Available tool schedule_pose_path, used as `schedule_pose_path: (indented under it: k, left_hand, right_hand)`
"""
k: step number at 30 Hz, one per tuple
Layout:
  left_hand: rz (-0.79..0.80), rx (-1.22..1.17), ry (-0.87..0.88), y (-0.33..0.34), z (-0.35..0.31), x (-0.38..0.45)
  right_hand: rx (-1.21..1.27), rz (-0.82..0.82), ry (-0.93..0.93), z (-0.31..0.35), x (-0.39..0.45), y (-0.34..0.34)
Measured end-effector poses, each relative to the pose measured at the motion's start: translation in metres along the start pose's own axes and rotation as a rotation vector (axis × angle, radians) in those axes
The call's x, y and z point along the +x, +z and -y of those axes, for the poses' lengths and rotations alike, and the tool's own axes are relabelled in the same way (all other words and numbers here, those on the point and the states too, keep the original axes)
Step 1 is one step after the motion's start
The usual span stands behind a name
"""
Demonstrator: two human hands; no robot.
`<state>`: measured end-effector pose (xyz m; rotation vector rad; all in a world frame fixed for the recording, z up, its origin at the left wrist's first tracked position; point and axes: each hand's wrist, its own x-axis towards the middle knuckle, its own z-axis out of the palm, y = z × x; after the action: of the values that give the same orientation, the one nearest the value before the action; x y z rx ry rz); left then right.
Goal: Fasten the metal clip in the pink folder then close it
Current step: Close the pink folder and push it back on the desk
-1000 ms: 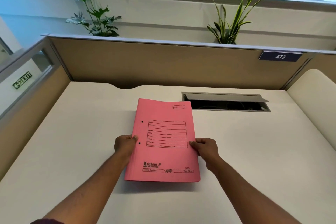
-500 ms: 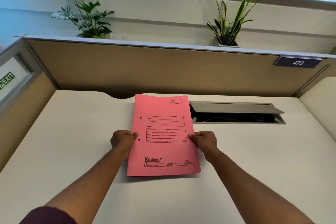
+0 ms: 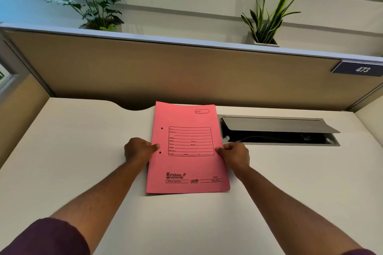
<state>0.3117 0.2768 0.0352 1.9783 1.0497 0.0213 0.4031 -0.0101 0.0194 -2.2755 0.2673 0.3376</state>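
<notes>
A pink folder (image 3: 187,163) lies closed and flat on the white desk (image 3: 83,151), its printed cover up and two punch holes near its left edge. My left hand (image 3: 139,151) grips the folder's left edge, thumb on top beside the lower hole. My right hand (image 3: 235,154) grips the right edge at the same height, thumb on the cover. The metal clip is hidden inside the folder.
An open cable hatch (image 3: 277,130) with a raised grey lid sits in the desk just right of the folder. A beige partition (image 3: 186,72) bearing a "473" sign (image 3: 360,69) walls the back. Two potted plants (image 3: 267,18) stand behind it.
The folder has slid away from me toward the partition with both hands on its edges. The camera has moved in closer and tilted down.
</notes>
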Motion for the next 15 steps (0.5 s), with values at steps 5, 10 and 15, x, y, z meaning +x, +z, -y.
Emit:
schedule_pose_path:
  k: [5,10,15]
  left_hand:
    - [-0.016,0.060,0.016,0.0023,-0.0018,0.0029]
    - [-0.057,0.165,0.053,0.0041,-0.0029,0.0037]
    - [-0.049,0.229,0.072,0.0029,-0.0038,0.0053]
  right_hand:
    - [-0.044,-0.064,0.028,-0.0009,0.0043,-0.0003]
    - [-0.107,-0.072,0.029,-0.0010,0.0089,-0.0007]
    - [-0.155,-0.127,-0.005,-0.0053,0.0085,0.0006]
